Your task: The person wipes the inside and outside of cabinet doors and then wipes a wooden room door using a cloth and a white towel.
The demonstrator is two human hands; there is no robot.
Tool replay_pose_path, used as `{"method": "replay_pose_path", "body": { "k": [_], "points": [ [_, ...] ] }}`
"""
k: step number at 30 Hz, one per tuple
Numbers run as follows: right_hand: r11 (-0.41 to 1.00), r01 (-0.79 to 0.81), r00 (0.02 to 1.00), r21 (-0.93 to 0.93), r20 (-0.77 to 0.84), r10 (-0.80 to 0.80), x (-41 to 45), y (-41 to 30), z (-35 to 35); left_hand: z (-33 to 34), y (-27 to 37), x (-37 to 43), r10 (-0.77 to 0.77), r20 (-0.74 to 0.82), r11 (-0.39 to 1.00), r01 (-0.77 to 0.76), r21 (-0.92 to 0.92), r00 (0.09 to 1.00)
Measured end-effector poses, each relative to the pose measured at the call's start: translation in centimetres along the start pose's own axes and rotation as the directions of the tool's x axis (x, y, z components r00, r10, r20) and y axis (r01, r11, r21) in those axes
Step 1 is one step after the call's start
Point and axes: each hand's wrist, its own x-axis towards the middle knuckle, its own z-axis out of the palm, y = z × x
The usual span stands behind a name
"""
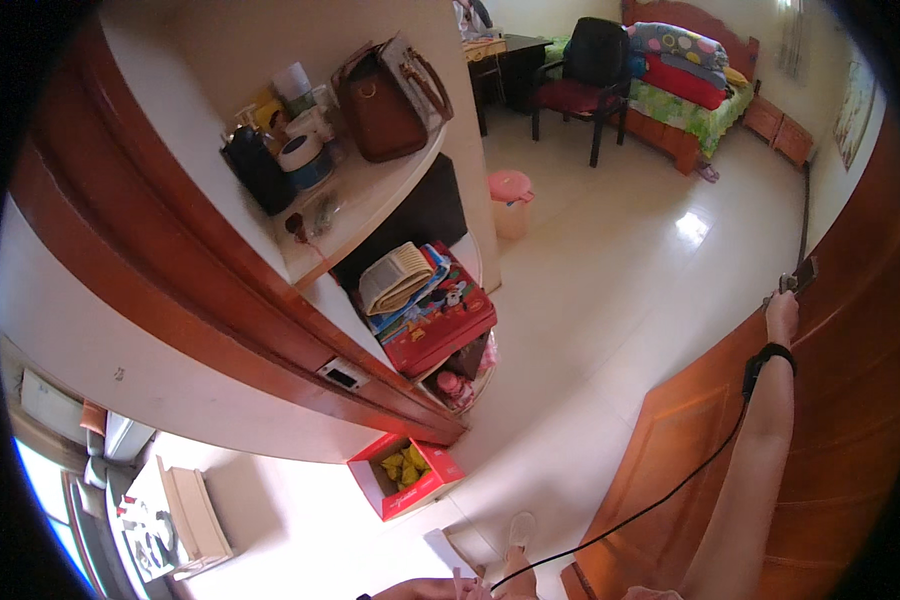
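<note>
My right hand (782, 311) is closed around the metal handle (787, 283) of a brown wooden door (667, 450), which stands swung inward into a bedroom. A black band with a cable (671, 491) is on that wrist, and the cable runs down to the bottom of the view. My left hand (450, 589) is low at the bottom edge, against pink cloth. Its fingers are mostly cut off, so I cannot make out whether it holds anything. Opposite the door, the wooden frame carries a metal strike plate (343, 374).
Built-in shelves (367, 199) by the doorway hold a brown handbag (386, 105), bottles and a red case (442, 326). On the floor are a red carton (405, 480) with yellow packets and a pink lidded bin (511, 202). Farther in are a black chair (596, 56) and a bed (664, 135).
</note>
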Motion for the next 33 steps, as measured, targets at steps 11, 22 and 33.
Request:
{"method": "replay_pose_path", "body": {
  "k": [11, 22, 33],
  "points": [
    [0.985, 0.164, 0.985, 0.051, 0.037, -0.166, -8.0, -8.5, 3.6, 0.1, -7.1, -7.2, 0.006, 0.001, 0.997, -0.006, -0.081, 1.0],
    [0.81, 0.584, 0.808, 0.049, 0.059, -0.586, -27.1, -20.0, 4.0, -1.7, -16.4, -17.2, 0.071, 0.023, 0.993, -0.068, -0.097, 0.997],
    [0.657, 0.754, 0.625, -0.017, 0.327, -0.709, -46.5, -25.3, -0.9, -1.7, -29.8, -30.4, 0.172, -0.021, 0.964, -0.172, -0.203, 0.985]
  ]
}}
